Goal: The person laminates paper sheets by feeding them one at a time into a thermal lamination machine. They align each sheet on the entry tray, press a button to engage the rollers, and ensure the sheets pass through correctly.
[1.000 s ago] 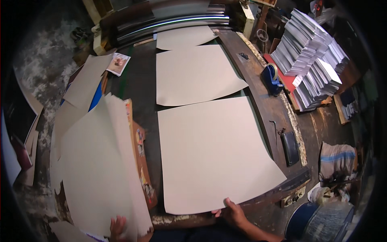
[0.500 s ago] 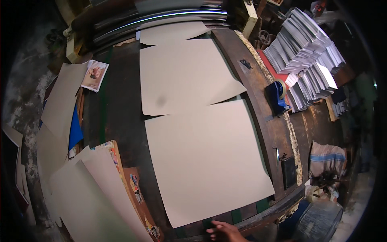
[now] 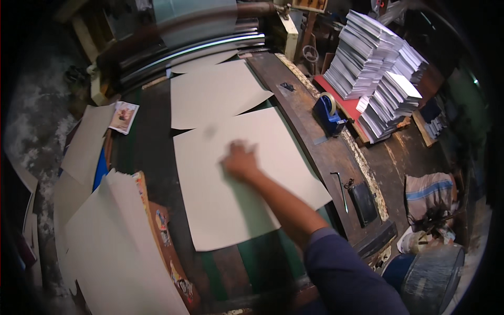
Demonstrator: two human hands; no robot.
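Observation:
My right hand (image 3: 241, 161) reaches over the nearest large cream sheet (image 3: 210, 210), close to its upper middle. Its fingers look spread, somewhat blurred by motion, and nothing shows in them; whether the palm presses on the sheet I cannot tell. Beyond lies a second cream sheet (image 3: 210, 97), its near corners slightly lifted. A third sheet (image 3: 205, 62) meets the shiny metal rollers (image 3: 194, 44) at the far end. These sheets run in a line along a dark bed with green belts (image 3: 257, 257). My left hand is out of view.
At the left stand large cream sheets (image 3: 105, 241) and a small printed picture (image 3: 124, 117). Along the right ledge are a blue tape dispenser (image 3: 329, 115), a black case (image 3: 362, 203) and a thin metal rod (image 3: 341, 191). Tall paper stacks (image 3: 362, 55) rise behind; a striped cloth (image 3: 429, 197) hangs nearby.
My right hand has come up from the lower edge and over the nearest sheet. The line of sheets has moved farther toward the rollers. The view has shifted a little.

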